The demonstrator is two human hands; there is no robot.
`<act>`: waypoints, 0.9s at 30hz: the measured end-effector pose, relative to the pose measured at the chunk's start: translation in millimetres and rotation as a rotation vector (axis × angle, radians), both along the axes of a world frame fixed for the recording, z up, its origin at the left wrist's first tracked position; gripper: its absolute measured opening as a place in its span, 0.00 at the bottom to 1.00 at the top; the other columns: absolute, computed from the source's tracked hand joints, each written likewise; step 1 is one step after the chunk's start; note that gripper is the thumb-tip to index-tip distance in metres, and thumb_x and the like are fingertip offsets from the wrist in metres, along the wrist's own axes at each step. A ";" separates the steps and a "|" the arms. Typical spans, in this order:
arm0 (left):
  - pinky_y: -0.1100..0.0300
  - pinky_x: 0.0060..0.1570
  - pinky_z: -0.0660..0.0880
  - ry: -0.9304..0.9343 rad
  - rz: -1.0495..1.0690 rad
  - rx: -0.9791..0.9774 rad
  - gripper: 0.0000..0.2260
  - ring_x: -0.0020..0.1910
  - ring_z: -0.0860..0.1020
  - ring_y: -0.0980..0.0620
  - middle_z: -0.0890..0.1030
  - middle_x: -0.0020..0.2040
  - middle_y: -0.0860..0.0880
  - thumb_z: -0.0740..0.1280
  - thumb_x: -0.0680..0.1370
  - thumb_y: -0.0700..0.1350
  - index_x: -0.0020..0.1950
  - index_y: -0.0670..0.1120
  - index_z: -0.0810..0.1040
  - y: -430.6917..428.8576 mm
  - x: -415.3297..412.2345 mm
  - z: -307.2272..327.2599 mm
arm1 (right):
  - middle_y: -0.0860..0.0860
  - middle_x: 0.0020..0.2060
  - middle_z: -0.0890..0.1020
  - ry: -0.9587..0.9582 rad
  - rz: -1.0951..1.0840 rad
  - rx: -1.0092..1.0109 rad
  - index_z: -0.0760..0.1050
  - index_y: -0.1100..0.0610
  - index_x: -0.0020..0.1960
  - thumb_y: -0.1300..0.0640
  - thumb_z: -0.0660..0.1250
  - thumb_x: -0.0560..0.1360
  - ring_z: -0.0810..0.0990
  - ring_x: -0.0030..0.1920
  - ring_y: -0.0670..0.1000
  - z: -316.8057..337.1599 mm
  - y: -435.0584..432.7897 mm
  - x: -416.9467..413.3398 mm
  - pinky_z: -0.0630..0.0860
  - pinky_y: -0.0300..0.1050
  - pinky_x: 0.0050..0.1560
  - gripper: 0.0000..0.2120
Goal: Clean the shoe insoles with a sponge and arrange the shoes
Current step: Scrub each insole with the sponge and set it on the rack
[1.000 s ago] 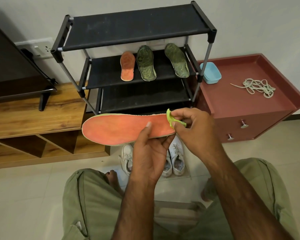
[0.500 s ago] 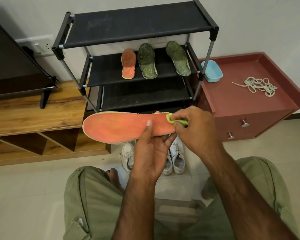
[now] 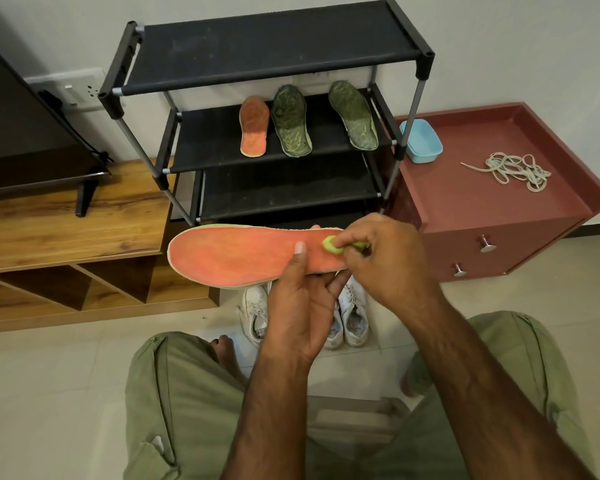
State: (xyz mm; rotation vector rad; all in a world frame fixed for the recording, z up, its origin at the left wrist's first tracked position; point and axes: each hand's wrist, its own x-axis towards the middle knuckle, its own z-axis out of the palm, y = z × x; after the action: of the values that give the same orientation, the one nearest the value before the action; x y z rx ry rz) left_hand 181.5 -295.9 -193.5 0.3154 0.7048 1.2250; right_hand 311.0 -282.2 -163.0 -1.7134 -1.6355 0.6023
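Observation:
An orange insole (image 3: 236, 254) lies flat across the middle of the view, held from below by my left hand (image 3: 300, 306), thumb on top. My right hand (image 3: 385, 258) pinches a small green sponge (image 3: 331, 244) and presses it on the insole's right end. A pair of white shoes (image 3: 352, 315) stands on the floor beneath, partly hidden by my hands. On the black shoe rack's (image 3: 267, 64) middle shelf lie a second orange insole (image 3: 254, 131) and two green patterned insoles (image 3: 291, 121), the right one (image 3: 353, 116) set apart.
A maroon drawer cabinet (image 3: 499, 216) to the right carries a blue tub (image 3: 420, 141) and loose white laces (image 3: 513, 170). A wooden TV unit (image 3: 66, 220) with a dark screen stands left. My knees in green trousers frame the tiled floor below.
The sponge was lifted off the insole's right end a second ago. My right hand has brought it down and leftward onto the orange surface. The insole stays level in my left hand.

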 end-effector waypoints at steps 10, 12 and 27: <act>0.42 0.72 0.71 0.022 0.020 -0.037 0.19 0.69 0.77 0.38 0.78 0.68 0.34 0.58 0.87 0.47 0.73 0.37 0.70 -0.5 -0.6 -1.7 | 0.43 0.50 0.82 -0.042 -0.090 0.035 0.87 0.49 0.52 0.62 0.72 0.77 0.80 0.47 0.41 -3.7 0.3 -0.1 0.81 0.42 0.53 0.10; 0.43 0.71 0.72 0.038 0.020 -0.028 0.20 0.69 0.77 0.38 0.78 0.68 0.34 0.57 0.87 0.48 0.73 0.37 0.70 -0.4 -0.9 -1.4 | 0.44 0.51 0.82 -0.066 -0.024 0.047 0.87 0.49 0.53 0.62 0.72 0.77 0.80 0.49 0.42 -5.3 -1.3 -4.7 0.80 0.40 0.53 0.11; 0.39 0.71 0.70 0.050 0.044 -0.055 0.17 0.67 0.79 0.38 0.79 0.66 0.34 0.58 0.87 0.46 0.71 0.37 0.71 1.0 -9.1 -2.0 | 0.41 0.47 0.82 0.029 0.010 -0.018 0.87 0.48 0.51 0.65 0.73 0.73 0.81 0.46 0.37 -4.6 -3.2 9.0 0.72 0.24 0.45 0.13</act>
State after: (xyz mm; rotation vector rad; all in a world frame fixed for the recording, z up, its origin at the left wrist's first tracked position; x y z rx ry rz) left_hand 172.3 -294.9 -195.5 0.2873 0.7905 1.2404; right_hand 320.1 -285.4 -167.6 -1.7025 -1.6240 0.6462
